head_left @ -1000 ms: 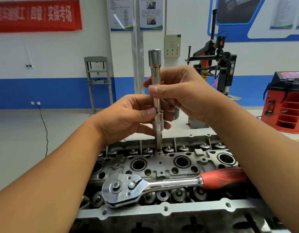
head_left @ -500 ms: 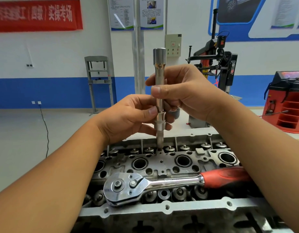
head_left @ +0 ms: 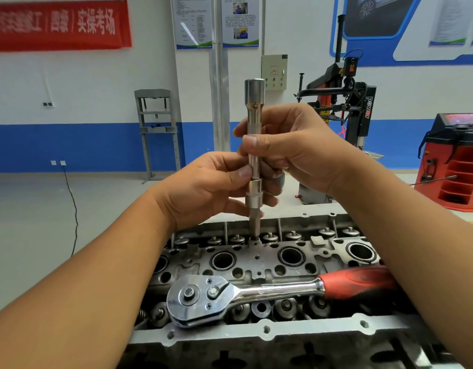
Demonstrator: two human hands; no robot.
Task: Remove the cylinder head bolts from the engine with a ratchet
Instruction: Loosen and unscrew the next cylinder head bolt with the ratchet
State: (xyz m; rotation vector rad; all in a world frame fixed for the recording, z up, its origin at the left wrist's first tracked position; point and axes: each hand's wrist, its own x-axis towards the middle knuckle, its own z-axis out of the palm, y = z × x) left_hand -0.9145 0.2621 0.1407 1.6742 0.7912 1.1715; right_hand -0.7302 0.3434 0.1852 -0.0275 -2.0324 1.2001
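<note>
Shiny metal shows in the long extension bar [head_left: 254,123], which stands straight up over the engine [head_left: 270,259]. Its bottom tip goes down into a hole in the top of the engine, near the back row of valve springs. The left hand [head_left: 211,190] pinches the bar low down, near the socket part. The right hand [head_left: 291,150] curls around the bar higher up. The ratchet [head_left: 256,294], with its red handle, lies flat across the engine, and no hand touches it.
</note>
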